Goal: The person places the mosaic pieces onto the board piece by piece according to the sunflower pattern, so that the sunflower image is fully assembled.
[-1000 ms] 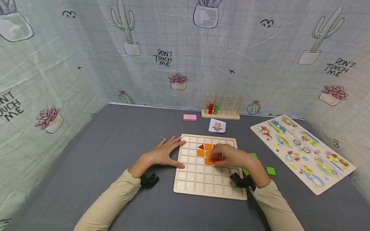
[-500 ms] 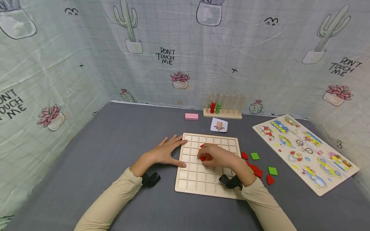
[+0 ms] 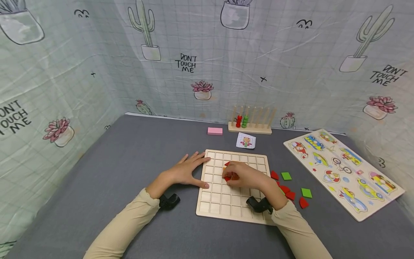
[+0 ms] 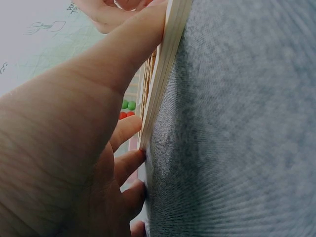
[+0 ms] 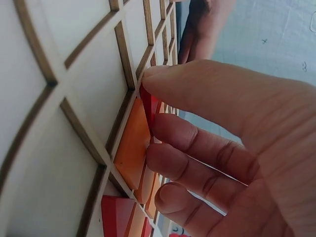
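A wooden grid board [image 3: 216, 207] lies on the dark table. My left hand [image 3: 182, 172] is spread at its left edge, thumb and fingertips touching the rim; the left wrist view shows the thumb over the board's edge [image 4: 163, 74]. My right hand [image 3: 245, 175] is over the middle cells and pinches a red tile [image 5: 148, 106] between thumb and index finger, low in a cell. Beside that tile sits an orange square tile [image 5: 132, 145], and another red tile [image 5: 116, 215] lies farther along. The right hand hides most of the orange tiles in the head view.
Loose red tiles [image 3: 303, 203] and green square tiles [image 3: 306, 193] lie right of the board. A picture puzzle board [image 3: 343, 176] is farther right. Behind stand a pattern card [image 3: 245, 140], a pink block [image 3: 215, 131] and a bead rack [image 3: 250, 128]. Printed cloth hangs around the table.
My right hand has shifted left across the board, uncovering loose tiles on the right, and has stayed nearly still over the last half second. My left hand keeps its place at the edge.
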`<state>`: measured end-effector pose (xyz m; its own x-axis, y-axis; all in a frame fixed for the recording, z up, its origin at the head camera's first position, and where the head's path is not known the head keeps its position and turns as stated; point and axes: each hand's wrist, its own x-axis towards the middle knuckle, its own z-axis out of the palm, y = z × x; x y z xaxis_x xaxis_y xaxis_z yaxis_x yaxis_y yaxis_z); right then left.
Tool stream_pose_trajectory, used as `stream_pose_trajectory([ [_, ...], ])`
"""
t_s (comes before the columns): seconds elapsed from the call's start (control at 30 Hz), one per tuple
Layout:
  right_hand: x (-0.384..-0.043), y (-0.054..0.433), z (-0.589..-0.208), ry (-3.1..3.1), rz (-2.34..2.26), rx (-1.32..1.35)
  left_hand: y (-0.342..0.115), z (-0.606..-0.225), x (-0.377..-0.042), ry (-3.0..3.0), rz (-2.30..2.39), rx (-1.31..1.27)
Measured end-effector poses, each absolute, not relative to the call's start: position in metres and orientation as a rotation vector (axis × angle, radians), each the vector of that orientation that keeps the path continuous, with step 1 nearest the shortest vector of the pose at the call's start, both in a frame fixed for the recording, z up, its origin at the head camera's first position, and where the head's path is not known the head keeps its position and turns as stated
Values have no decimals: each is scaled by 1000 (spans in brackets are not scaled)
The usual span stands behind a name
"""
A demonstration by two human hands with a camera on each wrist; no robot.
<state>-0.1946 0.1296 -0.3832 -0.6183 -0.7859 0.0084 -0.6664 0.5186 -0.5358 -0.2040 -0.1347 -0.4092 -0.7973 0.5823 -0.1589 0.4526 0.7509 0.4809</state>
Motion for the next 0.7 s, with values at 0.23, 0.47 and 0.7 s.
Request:
stream_pose_trajectory([
  [0.23, -193, 135, -384, 2539, -744, -1222, -132, -411, -205, 2647, 627, 812],
  [0.47, -191, 151, -383, 2569, -745, -1179, -133, -411, -205, 2640, 638, 790],
  [0.7, -190, 173, -380, 2595, -792, -1116, -135, -410, -205, 2648, 628, 782],
])
